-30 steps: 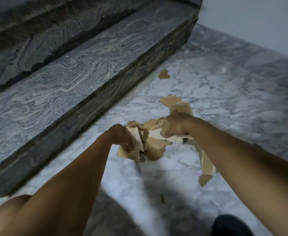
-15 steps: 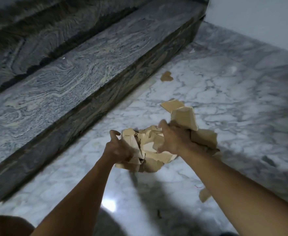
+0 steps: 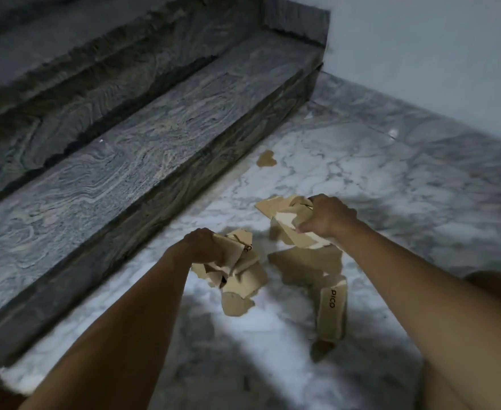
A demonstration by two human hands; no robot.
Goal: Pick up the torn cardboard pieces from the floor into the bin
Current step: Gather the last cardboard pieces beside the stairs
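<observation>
Grip detail was blurred; beside the stone step (image 3: 154, 149), my left hand (image 3: 204, 247) and right hand (image 3: 329, 220) each clutched torn cardboard pieces (image 3: 249, 282).

Single head-worn view, aimed forward and down; marble floor (image 3: 391, 184) and stone step (image 3: 125, 179) framed close from above.

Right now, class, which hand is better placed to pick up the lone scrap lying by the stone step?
Probably the right. The right hand is nearer the lone scrap, further forward than the left hand. Both hands grip cardboard, so either must add to a full grasp.
</observation>
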